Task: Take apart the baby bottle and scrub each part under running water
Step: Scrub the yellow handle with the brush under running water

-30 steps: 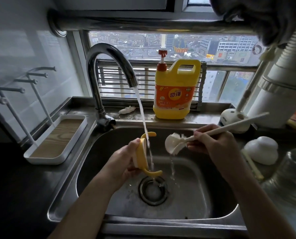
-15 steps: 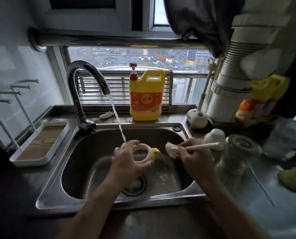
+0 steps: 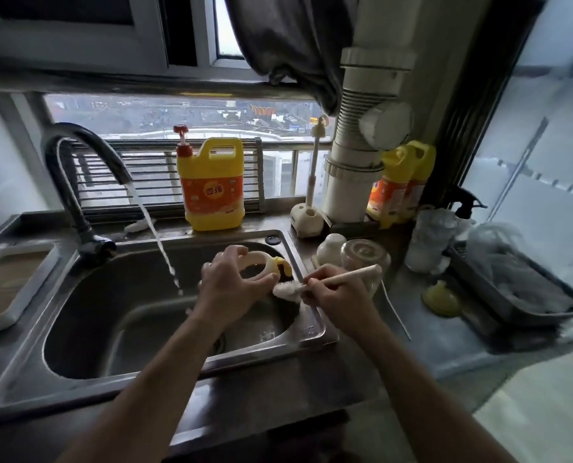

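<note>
Sink (image 3: pixel 88 315): steel, single basin, set into a dark counter (image 3: pixel 445 342).
Faucet (image 3: pixel 88 135): curved, at the sink's far left corner; a water stream (image 3: pixel 154 232) fell slantwise into the basin.
Detergent jug (image 3: pixel 214 192): yellow, red pump, upright on the sill ledge behind the sink.
Left hand (image 3: pixel 231 285): fingers and thumb curled round the bottle collar ring.
Right hand (image 3: pixel 338 295): fingers closed round the brush handle.
Glass bottle body (image 3: pixel 365 259): mouth down on the counter, just right of the sink, behind the right hand.
Bottle collar ring (image 3: pixel 261 259): white with yellow handle, held over the basin's far right corner, right of the stream, apart from it.
Brush (image 3: pixel 311 284): pale handle; white bristle head just below the ring, against the left thumb.
White dome piece (image 3: pixel 331 250): beside the glass body.
</note>
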